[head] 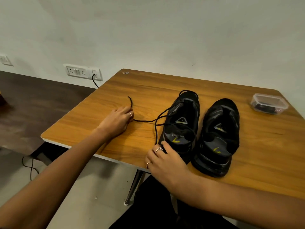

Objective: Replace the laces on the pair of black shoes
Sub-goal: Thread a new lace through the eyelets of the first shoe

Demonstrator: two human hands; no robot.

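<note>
Two black shoes stand side by side on the wooden table (115, 90), heels toward me. The left shoe (181, 123) still has a black lace (155, 129) hanging loose from it. That lace runs out to the left across the table. My left hand (118, 121) pinches the lace near its free end, which curls up beyond the fingers. My right hand (163, 162) grips the heel side of the left shoe. The right shoe (219, 138) shows no lace and no hand touches it.
A small clear plastic box (269, 104) with dark contents sits at the table's far right. A wall socket strip (82, 72) with a black cable plugged in is behind the table's left corner. Floor lies beyond the left edge.
</note>
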